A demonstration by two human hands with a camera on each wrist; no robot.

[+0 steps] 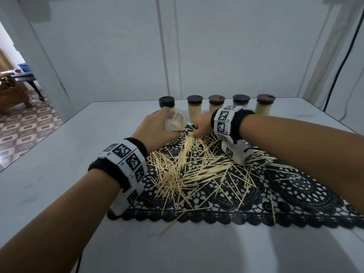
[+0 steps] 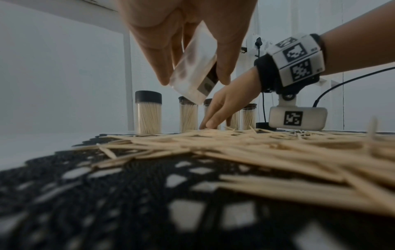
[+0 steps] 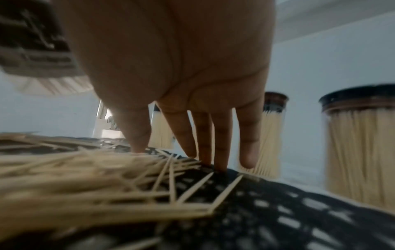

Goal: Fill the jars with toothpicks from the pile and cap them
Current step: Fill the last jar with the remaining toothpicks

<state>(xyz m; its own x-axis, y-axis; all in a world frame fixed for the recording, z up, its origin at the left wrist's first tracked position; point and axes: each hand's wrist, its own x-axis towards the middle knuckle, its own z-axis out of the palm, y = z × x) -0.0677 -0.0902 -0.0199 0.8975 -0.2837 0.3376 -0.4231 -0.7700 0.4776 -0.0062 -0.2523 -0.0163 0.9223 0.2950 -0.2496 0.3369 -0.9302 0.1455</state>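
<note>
The table (image 1: 59, 154), pale and the largest surface, carried everything I saw from the head camera. Upon it lay a black lace mat (image 1: 295, 194), and across the mat's middle and far part spread the pile of toothpicks (image 1: 183, 174), loose and crossing at many angles, with a few strays reaching past the near scalloped edge. Along the far side of the table stood a row of capped jars (image 1: 194, 109), upright, each packed with toothpicks under a dark lid; five lids showed in the head view, the leftmost (image 1: 166, 101) just behind my left hand. One separate dark cap (image 2: 263, 126) lay flat on the table beyond the pile, seen from the left wrist. My left hand (image 1: 157, 125) gripped an open clear jar (image 1: 176, 120) from above, fingers and thumb curled round its wall, the jar tilted with its mouth toward me and a few toothpicks visible inside; it hung above the far left part of the mat. My right hand (image 1: 201, 126) reached down at the far edge of the pile, just beside the jar, its fingers (image 3: 222, 143) extended and nearly straight, the tips touching toothpicks and mat; whether any toothpick was pinched between thumb and fingers I could not tell.
</note>
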